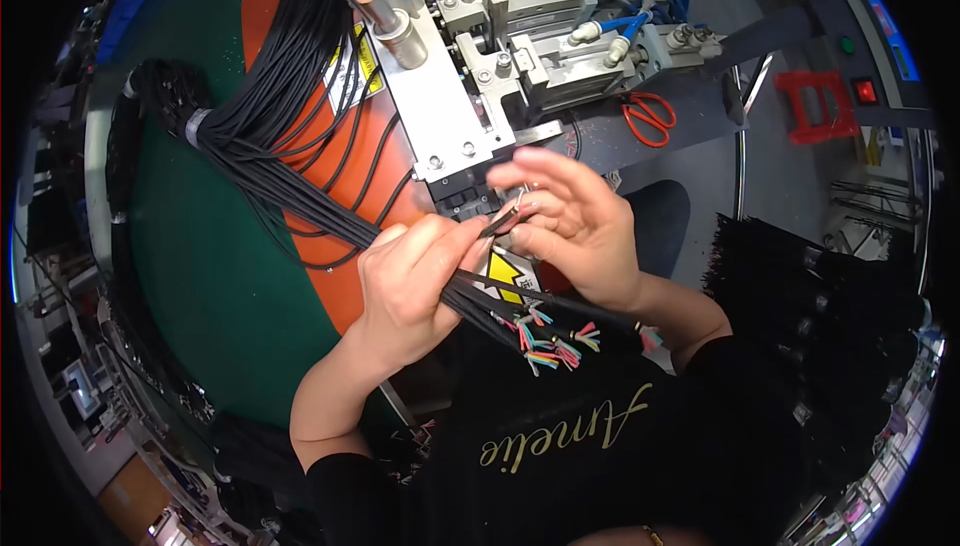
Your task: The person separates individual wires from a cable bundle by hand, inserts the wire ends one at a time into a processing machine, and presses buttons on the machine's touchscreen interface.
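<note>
My left hand (408, 271) is wrapped around a bundle of black cables (330, 214). Below the fist, several cable ends fan out with pink, blue, yellow and white stripped wires (560, 351). One single cable end (500, 224) pokes up between the left thumb and forefinger, pale strands at its tip. Beside that tip is my right hand (585, 231), its fingers apart and slightly blurred, the thumb below and the forefinger raised. Whether the right fingertips touch the strands is hard to make out.
A metal machine (540, 46) with blue air hoses stands just beyond the hands. Red-handled scissors (650, 120) lie on its grey base. More cables, tied with a band (196, 128), run over the orange board (335, 291) and green surface (215, 246). Dark cable bundles (790, 316) hang at right.
</note>
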A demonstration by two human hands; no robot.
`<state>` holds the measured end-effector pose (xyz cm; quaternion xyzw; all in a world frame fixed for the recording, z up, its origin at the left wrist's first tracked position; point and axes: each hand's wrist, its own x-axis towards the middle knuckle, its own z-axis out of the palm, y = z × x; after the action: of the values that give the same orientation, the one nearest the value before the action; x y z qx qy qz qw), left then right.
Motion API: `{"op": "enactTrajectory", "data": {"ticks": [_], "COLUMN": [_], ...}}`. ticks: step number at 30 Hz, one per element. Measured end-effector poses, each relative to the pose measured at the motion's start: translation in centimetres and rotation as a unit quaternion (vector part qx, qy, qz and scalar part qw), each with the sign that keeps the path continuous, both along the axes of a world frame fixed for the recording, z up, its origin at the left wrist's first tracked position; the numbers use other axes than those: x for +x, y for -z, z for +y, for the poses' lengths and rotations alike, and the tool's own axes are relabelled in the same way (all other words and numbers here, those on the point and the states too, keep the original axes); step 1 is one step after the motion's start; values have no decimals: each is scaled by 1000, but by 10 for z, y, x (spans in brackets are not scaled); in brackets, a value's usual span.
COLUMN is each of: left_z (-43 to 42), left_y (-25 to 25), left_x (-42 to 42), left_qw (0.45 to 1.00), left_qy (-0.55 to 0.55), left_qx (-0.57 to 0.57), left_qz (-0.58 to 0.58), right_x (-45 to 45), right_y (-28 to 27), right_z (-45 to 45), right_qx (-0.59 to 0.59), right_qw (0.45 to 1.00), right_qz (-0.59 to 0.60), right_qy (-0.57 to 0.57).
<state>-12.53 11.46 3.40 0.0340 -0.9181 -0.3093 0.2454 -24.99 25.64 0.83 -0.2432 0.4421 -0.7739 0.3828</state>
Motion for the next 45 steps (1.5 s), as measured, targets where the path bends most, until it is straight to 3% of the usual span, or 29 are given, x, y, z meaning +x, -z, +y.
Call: {"op": "enactTrajectory", "data": {"ticks": [2, 5, 9, 11, 13, 14, 15, 19, 20, 21, 22, 23, 24, 26, 27, 29, 32, 35, 40, 44, 45], "left_z": [2, 4, 2, -2, 2, 4, 5, 7, 7, 7, 7, 7, 7, 8, 8, 8, 6, 1, 0, 3, 6], "left_y": [2, 6, 11, 9, 7, 6, 7, 9, 9, 10, 10, 9, 9, 9, 7, 6, 5, 5, 6, 7, 4], "left_x": [-6, -11, -11, -12, -14, -15, -15, -16, -17, -18, -17, -15, -15, -14, -15, -17, -17, -16, -15, -14, -14], "left_qw": [1000, 1000, 1000, 999, 999, 996, 994, 1000, 1000, 999, 998, 999, 999, 999, 999, 999, 998, 995, 989, 997, 999], "left_qy": [-9, -19, -15, 6, -2, -4, 0, -8, -11, -14, -17, -27, -29, -34, -20, -13, -1, 13, 25, 22, 21], "left_qx": [-16, -11, 11, 39, -41, -80, -99, 0, 8, 15, 23, 15, 15, 18, 23, 29, 55, 101, 141, 67, 27], "left_qz": [12, 16, 10, -10, 17, 30, 43, 9, 26, 43, 57, 42, 39, 32, 36, 34, 25, 2, -35, -40, -40], "right_x": [-11, -21, -11, -19, -32, -34, -35, -26, -19, -11, -3, 2, 10, 4, 1, -3, -26, -32, -38, -38, -40], "right_y": [1, 18, 14, 11, 10, 13, 13, -5, -7, -2, 6, 11, 20, 25, 21, 12, 14, 14, 13, 15, 14], "right_z": [3, 9, 1, -2, -5, -8, -6, 1, 2, 2, 1, -2, -13, -7, -4, -2, -5, -7, -8, -6, -5], "right_qx": [35, 53, 57, 69, 72, 71, 71, 116, 69, 66, 60, 31, 10, 1, 11, -9, 20, 29, 46, 40, 58], "right_qw": [992, 986, 997, 985, 945, 942, 947, 971, 979, 992, 960, 870, 816, 839, 915, 999, 983, 978, 984, 984, 971], "right_qz": [-112, -54, 34, -116, -254, -262, -235, -126, -127, 76, 273, 481, 553, 527, 395, 43, -66, -88, 4, 104, 191], "right_qy": [-50, -149, -42, -110, -194, -197, -207, -165, -144, -77, -6, 100, 169, 139, 85, -27, -169, -186, -171, -140, -130]}}
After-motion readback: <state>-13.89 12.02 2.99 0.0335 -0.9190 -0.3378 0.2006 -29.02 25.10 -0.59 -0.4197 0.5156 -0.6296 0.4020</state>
